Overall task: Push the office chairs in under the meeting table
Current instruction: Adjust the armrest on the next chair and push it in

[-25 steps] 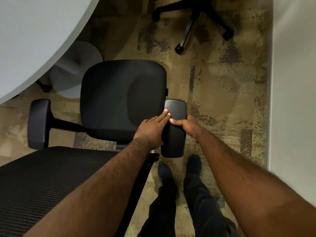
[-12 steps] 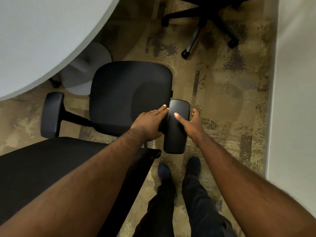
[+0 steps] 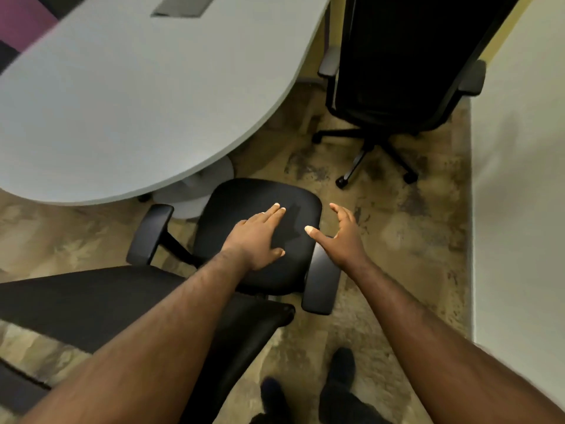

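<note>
A black office chair [image 3: 290, 197] stands right in front of me, its seat just outside the curved edge of the grey meeting table [image 3: 137, 102]. Its mesh backrest [image 3: 91, 304] fills the lower left. My left hand [image 3: 260, 237] hovers flat over the seat with fingers spread, holding nothing. My right hand [image 3: 342, 237] is open above the front end of the chair's right armrest [image 3: 322, 283], off it, thumb pointing left. The left armrest [image 3: 149, 234] sits near the table's edge. A second black chair [image 3: 403, 62] stands at the table's far right end.
A white wall [image 3: 519, 209] runs along the right side, leaving a narrow strip of brown patterned carpet [image 3: 412, 224]. The table's round grey pedestal base [image 3: 195, 191] is just beyond the near chair's seat. My feet [image 3: 339, 365] are behind the chair.
Both hands have come off the right armrest and opened. The view has tilted up, bringing more of the table and the second chair into sight. The near chair sits closer to the table.
</note>
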`<state>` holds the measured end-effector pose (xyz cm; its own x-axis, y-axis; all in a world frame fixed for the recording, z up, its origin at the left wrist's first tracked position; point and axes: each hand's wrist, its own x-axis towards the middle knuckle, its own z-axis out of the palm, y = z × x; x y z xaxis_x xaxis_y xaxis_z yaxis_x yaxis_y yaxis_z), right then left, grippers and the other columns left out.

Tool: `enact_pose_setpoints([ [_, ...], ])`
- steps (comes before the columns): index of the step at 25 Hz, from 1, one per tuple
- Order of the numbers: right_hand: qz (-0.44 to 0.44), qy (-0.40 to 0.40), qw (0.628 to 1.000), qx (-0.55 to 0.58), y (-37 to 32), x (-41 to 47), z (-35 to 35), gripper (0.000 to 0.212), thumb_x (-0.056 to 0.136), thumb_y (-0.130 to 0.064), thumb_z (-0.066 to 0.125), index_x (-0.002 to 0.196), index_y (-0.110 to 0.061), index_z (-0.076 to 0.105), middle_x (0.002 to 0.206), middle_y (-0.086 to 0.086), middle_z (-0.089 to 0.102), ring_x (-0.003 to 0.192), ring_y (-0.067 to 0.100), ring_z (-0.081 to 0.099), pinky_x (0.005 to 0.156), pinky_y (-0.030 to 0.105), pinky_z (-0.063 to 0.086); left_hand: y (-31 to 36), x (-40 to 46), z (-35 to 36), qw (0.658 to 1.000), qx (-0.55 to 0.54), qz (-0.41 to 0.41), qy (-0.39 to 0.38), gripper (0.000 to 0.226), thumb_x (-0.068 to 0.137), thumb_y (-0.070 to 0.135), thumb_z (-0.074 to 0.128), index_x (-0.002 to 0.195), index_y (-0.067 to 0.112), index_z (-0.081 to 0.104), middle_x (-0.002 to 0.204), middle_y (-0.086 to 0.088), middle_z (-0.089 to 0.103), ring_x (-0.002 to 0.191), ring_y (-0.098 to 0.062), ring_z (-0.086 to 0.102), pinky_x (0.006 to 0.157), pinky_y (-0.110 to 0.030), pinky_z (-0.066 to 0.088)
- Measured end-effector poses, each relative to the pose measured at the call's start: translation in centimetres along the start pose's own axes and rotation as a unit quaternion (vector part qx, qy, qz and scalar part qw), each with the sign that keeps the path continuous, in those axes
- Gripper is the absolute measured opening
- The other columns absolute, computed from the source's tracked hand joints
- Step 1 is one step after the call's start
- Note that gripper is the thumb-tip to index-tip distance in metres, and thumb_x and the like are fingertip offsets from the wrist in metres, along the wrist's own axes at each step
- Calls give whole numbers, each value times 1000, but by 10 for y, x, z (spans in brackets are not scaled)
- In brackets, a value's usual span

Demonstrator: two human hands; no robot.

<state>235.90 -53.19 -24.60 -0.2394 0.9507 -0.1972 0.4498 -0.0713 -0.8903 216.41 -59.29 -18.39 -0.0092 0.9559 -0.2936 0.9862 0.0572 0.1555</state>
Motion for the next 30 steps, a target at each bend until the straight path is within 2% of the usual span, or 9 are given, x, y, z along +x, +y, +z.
enact_pose_setpoints([
  [4, -91, 47, 994, -43, -43, -25, -5, 75, 73, -48, 76, 135, -18, 46, 139, 0, 46, 127, 17, 40, 102, 29, 32, -26, -39, -38, 999, -3, -14, 44, 93, 84, 50, 66, 155, 26, 10, 163, 7, 9, 147, -17, 19, 116, -42, 26],
  [10, -144, 102, 983, -56, -119, -83, 15, 58, 74, -48, 75, 124, -25, 54, 124, -9, 52, 118, 17, 49, 96, 36, 43, -96, -118, -75, 994, -14, -16, 111, 86, 82, 56, 66, 151, 26, 24, 156, 2, 33, 141, -18, 32, 113, -43, 33],
  [13, -175, 100, 977, -68, -153, -121, 47, 50, 74, -46, 75, 117, -27, 58, 121, -9, 55, 114, 17, 50, 95, 45, 45, -134, -160, -82, 991, -16, -22, 131, 83, 82, 59, 66, 149, 27, 30, 152, 1, 40, 137, -19, 38, 111, -42, 35],
  [16, -192, 85, 975, -76, -180, -154, 79, 46, 75, -50, 72, 114, -30, 60, 119, -10, 56, 114, 14, 51, 95, 49, 45, -166, -196, -89, 989, -16, -13, 144, 78, 82, 62, 63, 146, 25, 37, 148, 0, 45, 134, -19, 41, 108, -41, 36],
  [19, -207, 66, 974, -65, -198, -184, 100, 36, 76, -47, 73, 107, -31, 63, 114, -12, 58, 111, 10, 53, 93, 40, 47, -187, -227, -93, 987, -17, 1, 159, 70, 83, 63, 60, 140, 24, 47, 143, 1, 51, 130, -19, 46, 106, -41, 39],
  [21, -214, 51, 973, -67, -208, -203, 110, 27, 76, -46, 74, 97, -30, 67, 104, -15, 62, 102, 3, 55, 85, 28, 47, -198, -245, -92, 983, -25, 20, 178, 63, 84, 63, 60, 133, 24, 54, 137, 2, 55, 125, -18, 49, 103, -39, 41],
  [24, -219, 4, 974, -56, -221, -231, 124, 15, 76, -41, 76, 79, -28, 68, 80, -12, 67, 74, 1, 60, 63, 14, 46, -212, -271, -86, 975, -37, 58, 213, 55, 84, 62, 61, 122, 23, 61, 126, 3, 59, 116, -15, 51, 96, -36, 42],
  [27, -217, -60, 973, -53, -227, -253, 134, 16, 76, -37, 78, 74, -24, 69, 68, -4, 67, 58, 5, 55, 53, 16, 45, -224, -291, -80, 963, -52, 76, 255, 51, 85, 65, 56, 112, 23, 64, 114, 4, 58, 106, -14, 50, 88, -37, 42],
  [30, -222, -95, 960, -144, -226, -269, 140, 27, 73, -51, 75, 73, -26, 68, 67, -9, 66, 59, 3, 57, 53, 20, 46, -234, -306, -76, 956, -58, 92, 274, 54, 84, 73, 46, 99, 24, 61, 99, 5, 54, 92, -13, 47, 76, -34, 41],
])
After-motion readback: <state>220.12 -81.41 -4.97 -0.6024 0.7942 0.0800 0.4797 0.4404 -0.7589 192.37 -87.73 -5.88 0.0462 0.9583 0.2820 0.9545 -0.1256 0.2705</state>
